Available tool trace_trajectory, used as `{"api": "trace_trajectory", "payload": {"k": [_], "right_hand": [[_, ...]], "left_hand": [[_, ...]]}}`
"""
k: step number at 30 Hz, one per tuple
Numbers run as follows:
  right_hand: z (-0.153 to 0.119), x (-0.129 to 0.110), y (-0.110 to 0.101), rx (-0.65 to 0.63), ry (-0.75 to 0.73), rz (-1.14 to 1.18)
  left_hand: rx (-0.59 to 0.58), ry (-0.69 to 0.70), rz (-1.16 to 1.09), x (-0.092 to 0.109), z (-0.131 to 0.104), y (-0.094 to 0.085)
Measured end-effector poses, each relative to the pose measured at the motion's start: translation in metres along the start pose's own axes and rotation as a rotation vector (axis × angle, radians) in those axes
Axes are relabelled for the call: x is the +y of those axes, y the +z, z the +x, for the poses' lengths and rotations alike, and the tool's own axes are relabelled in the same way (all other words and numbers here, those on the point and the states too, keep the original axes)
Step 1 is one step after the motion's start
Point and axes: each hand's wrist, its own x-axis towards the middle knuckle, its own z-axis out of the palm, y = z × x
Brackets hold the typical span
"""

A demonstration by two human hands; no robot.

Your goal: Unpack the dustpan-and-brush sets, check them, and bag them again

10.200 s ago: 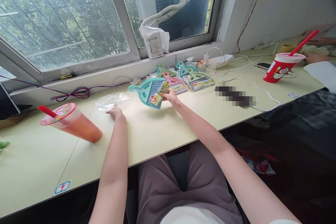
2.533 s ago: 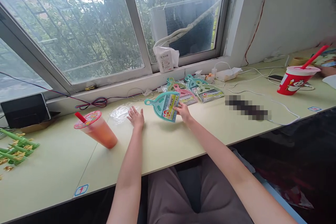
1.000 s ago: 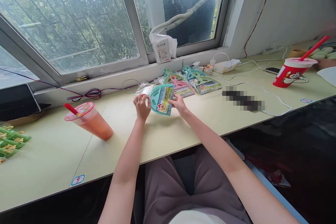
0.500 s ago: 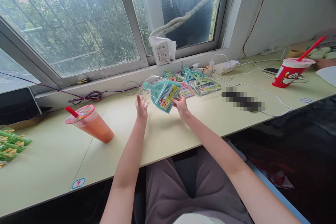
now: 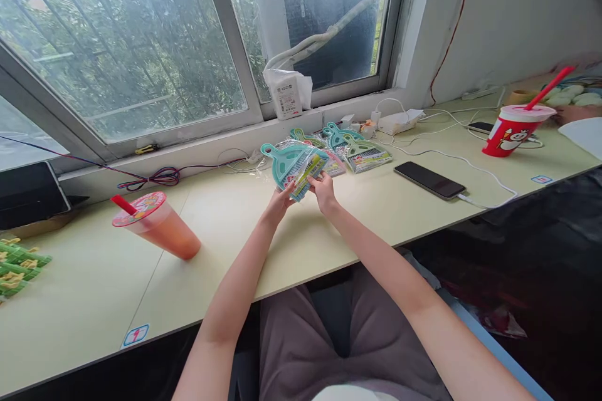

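A teal dustpan-and-brush set (image 5: 288, 161) in clear plastic wrap with a printed label is held above the table, tilted. My left hand (image 5: 281, 201) grips its lower left edge, thumb on the front. On the lower right edge, my right hand (image 5: 322, 190) pinches the label side with closed fingers. Behind it lie more wrapped sets: a pink one (image 5: 335, 165) partly hidden, a green one (image 5: 367, 155) and a teal one (image 5: 342, 133).
An orange drink cup (image 5: 169, 232) stands at left on the table (image 5: 226, 263). At right are a phone (image 5: 429, 180) with a white cable and a red cup (image 5: 510, 135). A tissue pack (image 5: 286, 97) sits on the sill; coiled wires (image 5: 155, 179) lie below the window.
My left hand has moved right from beside the teal set and closed on its lower left edge. The set still hangs in my right hand. The view has shifted slightly.
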Motion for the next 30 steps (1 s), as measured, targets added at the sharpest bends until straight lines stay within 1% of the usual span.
{"api": "trace_trajectory", "payload": {"k": [4, 6, 9, 13, 17, 21, 24, 26, 28, 30], "right_hand": [[-0.003, 0.001, 0.002, -0.014, -0.006, 0.008], [-0.004, 0.001, 0.003, -0.016, -0.004, 0.007], [-0.005, -0.001, 0.004, 0.028, 0.018, -0.012], [-0.001, -0.011, 0.001, 0.088, 0.113, -0.021], [0.005, -0.02, -0.004, 0.16, 0.155, -0.036], [0.009, -0.021, -0.01, 0.194, 0.186, -0.082], [0.011, -0.018, -0.013, 0.211, 0.192, -0.116], [0.013, -0.017, -0.014, 0.175, 0.173, -0.102], [0.015, -0.016, -0.013, 0.096, 0.153, -0.061], [0.016, -0.014, -0.011, -0.004, 0.165, -0.026]], "left_hand": [[0.103, 0.069, 0.029, -0.001, 0.004, -0.001], [0.125, 0.083, 0.057, -0.002, 0.005, -0.001], [0.128, 0.066, 0.096, -0.004, 0.004, 0.001], [0.128, 0.055, 0.127, -0.005, 0.001, 0.004], [0.117, 0.03, 0.139, -0.003, 0.001, 0.002], [0.083, -0.017, 0.182, -0.001, -0.002, -0.001], [0.055, -0.046, 0.197, -0.001, -0.004, 0.0], [0.065, -0.039, 0.178, -0.001, -0.003, 0.001], [0.081, -0.017, 0.145, 0.0, -0.001, -0.001], [0.107, 0.003, 0.115, 0.002, 0.001, -0.006]]}}
